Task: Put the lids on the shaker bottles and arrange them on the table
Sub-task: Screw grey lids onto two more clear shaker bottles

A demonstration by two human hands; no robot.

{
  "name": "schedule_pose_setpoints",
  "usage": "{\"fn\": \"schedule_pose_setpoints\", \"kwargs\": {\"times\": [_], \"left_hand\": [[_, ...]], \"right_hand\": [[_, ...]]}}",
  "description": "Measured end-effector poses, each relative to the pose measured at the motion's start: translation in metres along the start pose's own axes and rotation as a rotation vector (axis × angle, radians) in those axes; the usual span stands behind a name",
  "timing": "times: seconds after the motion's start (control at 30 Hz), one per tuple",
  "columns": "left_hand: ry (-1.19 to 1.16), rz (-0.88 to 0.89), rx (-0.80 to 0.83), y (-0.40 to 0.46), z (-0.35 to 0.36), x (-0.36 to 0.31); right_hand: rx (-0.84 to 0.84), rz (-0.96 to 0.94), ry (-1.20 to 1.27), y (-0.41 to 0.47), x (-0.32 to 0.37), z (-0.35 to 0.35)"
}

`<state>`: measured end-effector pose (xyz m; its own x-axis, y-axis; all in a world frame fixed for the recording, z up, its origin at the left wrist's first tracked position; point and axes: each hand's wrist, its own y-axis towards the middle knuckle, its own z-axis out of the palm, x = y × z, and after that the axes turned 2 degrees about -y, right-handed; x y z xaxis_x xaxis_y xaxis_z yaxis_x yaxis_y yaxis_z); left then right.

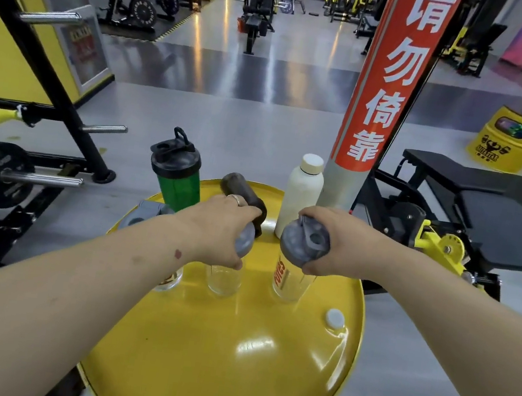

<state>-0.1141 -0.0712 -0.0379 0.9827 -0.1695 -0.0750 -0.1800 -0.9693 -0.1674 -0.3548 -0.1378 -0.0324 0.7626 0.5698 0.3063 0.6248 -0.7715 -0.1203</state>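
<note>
A grey lid (pixel 305 242) is held down on the mouth of a clear shaker bottle (pixel 289 282) with red lettering, which stands near the middle of the yellow round table (pixel 230 361); the right hand (pixel 335 242) is closed around the lid's rim from the right, a hold that suits pressing or twisting it home. Just to its left a second grey lid (pixel 244 239) is gripped by the left hand (pixel 220 225) over a plain clear bottle (pixel 224 280), the fingers wrapped over the top so that the seating itself is hidden; whether this lid is fully on cannot be told. Both bottles are kept upright on the table, presumably so the surface takes the downward push. A third clear bottle (pixel 171 277) is partly covered by the left forearm, and its top cannot be seen. Toward the far edge a green bottle (pixel 179 179) with a black flip lid stands already capped, a dark bottle (pixel 246 197) lies tilted behind the left hand, and a white bottle (pixel 300 193) stands beside the pole (pixel 382 90). A grey object, perhaps another lid (pixel 146 213), rests at the far left edge, and a small white cap (pixel 335 319) lies near the right edge.
</note>
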Motion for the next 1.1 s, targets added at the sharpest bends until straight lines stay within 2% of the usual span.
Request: {"fn": "schedule_pose_setpoints", "kwargs": {"times": [0.53, 1.1], "left_hand": [[-0.074, 0.010, -0.034, -0.003, -0.001, -0.011], [-0.128, 0.012, -0.021, -0.004, 0.006, -0.007]], "right_hand": [[0.078, -0.035, -0.040, 0.010, 0.001, -0.001], [0.112, 0.040, -0.076, 0.011, 0.009, -0.001]]}}
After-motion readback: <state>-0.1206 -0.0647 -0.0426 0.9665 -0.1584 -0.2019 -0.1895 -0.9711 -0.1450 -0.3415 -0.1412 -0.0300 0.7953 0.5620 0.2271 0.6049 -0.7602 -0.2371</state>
